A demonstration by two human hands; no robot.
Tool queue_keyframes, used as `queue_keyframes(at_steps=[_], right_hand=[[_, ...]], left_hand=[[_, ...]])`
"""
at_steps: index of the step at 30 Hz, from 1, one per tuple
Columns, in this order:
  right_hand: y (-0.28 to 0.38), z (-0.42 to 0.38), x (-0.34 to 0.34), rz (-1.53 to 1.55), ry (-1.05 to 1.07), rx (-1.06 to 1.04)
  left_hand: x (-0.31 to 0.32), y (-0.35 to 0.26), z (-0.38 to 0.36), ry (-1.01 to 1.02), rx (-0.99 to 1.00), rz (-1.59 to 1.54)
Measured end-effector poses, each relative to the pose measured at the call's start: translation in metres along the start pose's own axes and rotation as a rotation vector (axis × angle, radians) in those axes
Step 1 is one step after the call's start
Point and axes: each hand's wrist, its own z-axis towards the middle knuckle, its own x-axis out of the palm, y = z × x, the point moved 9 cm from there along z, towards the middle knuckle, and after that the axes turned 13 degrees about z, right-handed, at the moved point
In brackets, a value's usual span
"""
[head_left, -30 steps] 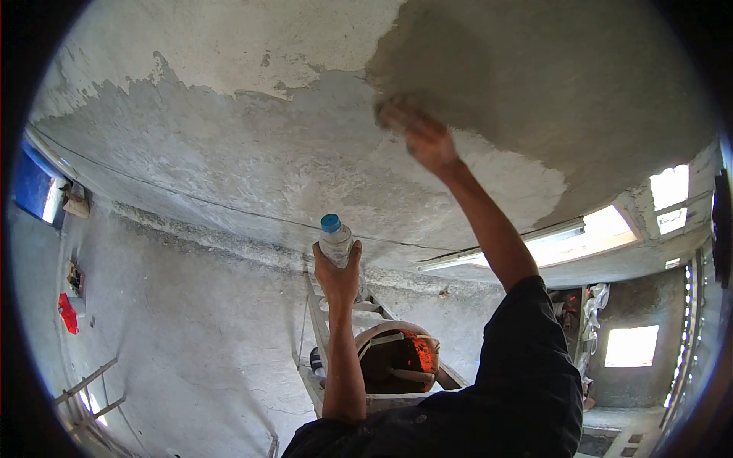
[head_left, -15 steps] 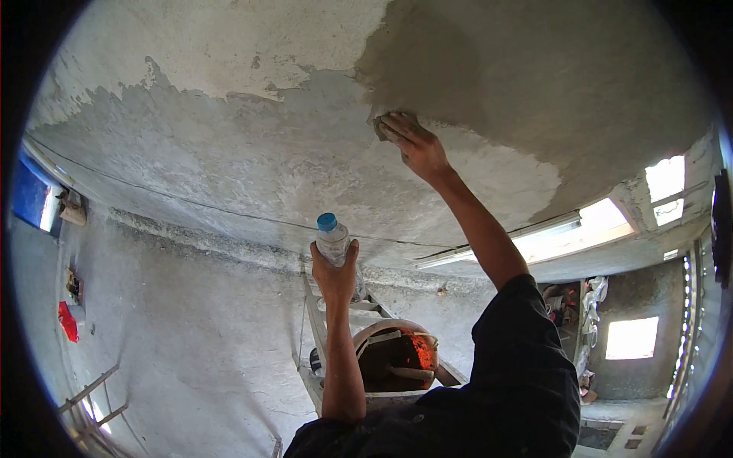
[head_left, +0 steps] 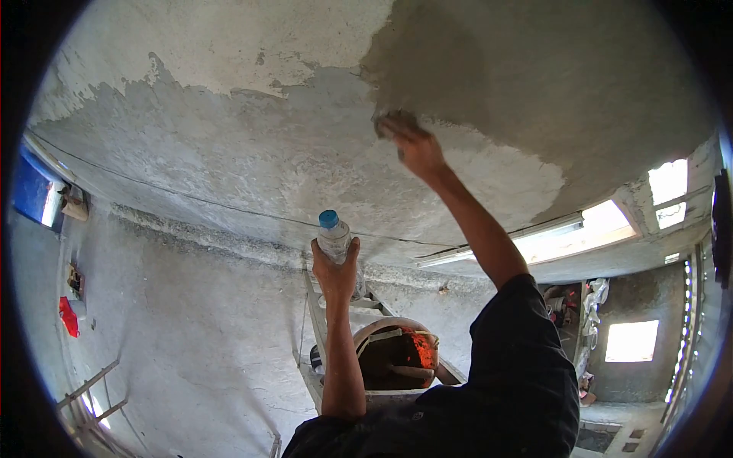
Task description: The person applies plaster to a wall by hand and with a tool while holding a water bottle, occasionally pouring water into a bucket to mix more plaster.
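My right hand [head_left: 412, 145] is raised overhead and presses a small grey pad, mostly hidden under the fingers, flat against the plastered ceiling [head_left: 252, 145] at the edge of a darker wet patch [head_left: 534, 69]. The hand looks blurred. My left hand [head_left: 336, 271] is held lower, upright, wrapped around a clear plastic bottle [head_left: 334, 237] with a blue cap. Both forearms are bare; a dark sleeve covers my right upper arm.
Below the left hand stands a ladder [head_left: 324, 336], and a helmet-like object [head_left: 397, 355] with orange marks is beside it. A thin wire [head_left: 175, 197] crosses the ceiling. Bright window openings [head_left: 630, 340] lie at right, a red item [head_left: 69, 317] hangs at left.
My right hand has rubbed back and forth over the same spot on the ceiling, ending slightly right and lower. The left hand with the bottle has barely moved.
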Motion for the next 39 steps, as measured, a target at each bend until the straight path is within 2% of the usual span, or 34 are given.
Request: queue_keyframes(at_steps=[3, 5, 7, 9, 10, 12, 13, 17, 19, 20, 22, 24, 25, 27, 28, 31, 33, 35, 37, 39], right_hand=[[0.016, -0.005, 0.002, 0.179, 0.09, -0.075], [0.005, 0.016, -0.041, 0.109, -0.064, -0.039], [-0.013, 0.039, -0.098, 0.101, -0.285, 0.122], [-0.024, 0.052, -0.152, 0.041, -0.579, -0.042], [-0.03, 0.057, -0.159, 0.038, -0.581, -0.042], [-0.033, 0.052, -0.177, -0.029, -0.73, -0.05], [-0.035, 0.043, -0.169, -0.031, -0.732, -0.049], [-0.038, -0.017, -0.059, 0.039, -0.291, 0.119], [-0.01, -0.028, -0.025, 0.19, 0.013, 0.048], [-0.007, -0.026, -0.028, 0.186, 0.014, 0.047], [0.012, -0.015, -0.05, 0.194, -0.101, -0.144], [-0.019, -0.004, -0.087, 0.1, -0.261, -0.002], [-0.027, 0.01, -0.119, 0.033, -0.369, 0.113], [-0.04, 0.04, -0.182, -0.028, -0.638, 0.104], [-0.043, 0.045, -0.201, -0.02, -0.796, -0.024], [-0.054, 0.031, -0.179, -0.095, -0.714, -0.017], [-0.06, 0.001, -0.124, -0.036, -0.539, 0.126], [-0.033, -0.022, -0.08, 0.023, -0.369, 0.08], [-0.016, -0.035, -0.049, 0.206, -0.152, 0.055], [-0.013, -0.037, -0.062, 0.183, -0.182, 0.049]], left_hand=[[0.001, 0.0, 0.0, 0.005, 0.0, 0.018], [0.003, -0.001, -0.003, 0.009, -0.003, 0.032], [0.002, -0.006, -0.004, 0.008, 0.0, 0.028], [0.006, 0.001, -0.002, 0.017, 0.0, 0.01], [0.007, 0.001, -0.001, 0.024, -0.003, -0.005], [0.004, -0.001, -0.002, 0.017, 0.005, 0.015], [0.002, -0.003, -0.002, 0.008, 0.014, 0.034], [0.003, 0.004, 0.0, 0.005, 0.003, -0.004], [0.007, 0.007, 0.002, 0.03, 0.003, 0.001], [0.007, 0.006, 0.0, 0.031, 0.004, -0.003], [0.007, 0.001, -0.001, 0.032, 0.025, 0.02], [0.008, 0.002, -0.002, 0.018, 0.019, 0.016], [0.007, 0.002, -0.003, 0.002, 0.02, 0.01], [0.007, 0.005, -0.002, 0.005, 0.016, 0.006], [0.008, 0.005, -0.002, 0.008, 0.011, -0.004], [0.007, 0.003, -0.001, 0.019, 0.021, 0.019], [0.006, 0.004, 0.001, 0.023, 0.011, 0.002], [0.008, 0.006, -0.001, 0.028, -0.008, -0.014], [0.008, 0.005, -0.001, 0.031, 0.001, -0.011], [0.011, 0.008, 0.0, 0.041, 0.01, -0.008]])
